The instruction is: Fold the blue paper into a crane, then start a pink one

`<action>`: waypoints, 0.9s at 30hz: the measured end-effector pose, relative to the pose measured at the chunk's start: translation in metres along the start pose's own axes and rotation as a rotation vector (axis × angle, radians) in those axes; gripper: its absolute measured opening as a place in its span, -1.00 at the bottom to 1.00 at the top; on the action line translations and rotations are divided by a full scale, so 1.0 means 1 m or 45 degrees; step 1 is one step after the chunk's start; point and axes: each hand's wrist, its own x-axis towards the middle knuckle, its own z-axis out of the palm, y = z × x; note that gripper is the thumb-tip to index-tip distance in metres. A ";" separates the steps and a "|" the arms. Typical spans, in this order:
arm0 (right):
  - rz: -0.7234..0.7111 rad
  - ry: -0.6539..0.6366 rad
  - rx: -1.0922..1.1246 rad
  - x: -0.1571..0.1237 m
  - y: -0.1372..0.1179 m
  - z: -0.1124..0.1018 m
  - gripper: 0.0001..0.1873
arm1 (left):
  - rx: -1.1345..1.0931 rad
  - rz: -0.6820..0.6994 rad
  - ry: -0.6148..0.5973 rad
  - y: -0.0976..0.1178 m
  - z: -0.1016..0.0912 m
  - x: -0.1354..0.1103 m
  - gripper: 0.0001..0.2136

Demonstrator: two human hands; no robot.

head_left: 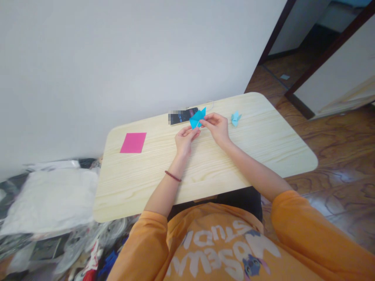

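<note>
Pinching, left hand: I see the left hand (184, 141) grasping the lower edge of the blue folded paper (195, 118) between thumb and fingers; a dark red bead bracelet (172, 176) is on that wrist.
Right hand: I find the right hand (218, 127) grasping the same paper at its right side, thumb against forefinger.
Blue folded paper: between both hands, its view overlapping the right end of the smartphone (184, 116); one pointed flap stands up and right. I cannot tell whether it touches the tabletop.
Folding step: I judge it partway, with flaps being shaped or creased in the air.
Next move: in my judgement it calls for a steady left pinch while the right fingertips align and press a fold; a hard pull could tear or skew it.
Light blue folded piece: smaller, right of the right hand, on the wood-grain table (158, 168); point recorded on the light blue folded piece (235, 118).
Pink square sheet (133, 143): flat, unfolded, left of the left hand.
</note>
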 end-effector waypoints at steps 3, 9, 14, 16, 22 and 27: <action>0.012 0.010 -0.004 0.000 -0.002 0.000 -0.64 | 0.026 -0.022 -0.006 0.001 0.001 0.000 -0.67; 0.023 -0.017 -0.047 -0.001 -0.002 0.000 -0.68 | 0.082 -0.064 -0.016 0.003 0.001 0.000 -0.68; 0.025 -0.050 -0.050 -0.001 0.001 -0.001 -0.70 | 0.079 -0.094 -0.052 0.005 0.000 0.000 -0.69; 0.028 -0.058 -0.044 0.000 0.003 0.000 -0.70 | 0.069 -0.104 -0.061 0.006 0.000 -0.001 -0.70; 0.061 -0.070 -0.026 0.000 0.003 0.000 -0.66 | 0.045 -0.095 -0.054 0.005 -0.001 0.001 -0.69; 0.063 -0.087 -0.022 0.000 0.005 -0.001 -0.65 | 0.021 -0.113 -0.044 0.006 -0.001 0.001 -0.69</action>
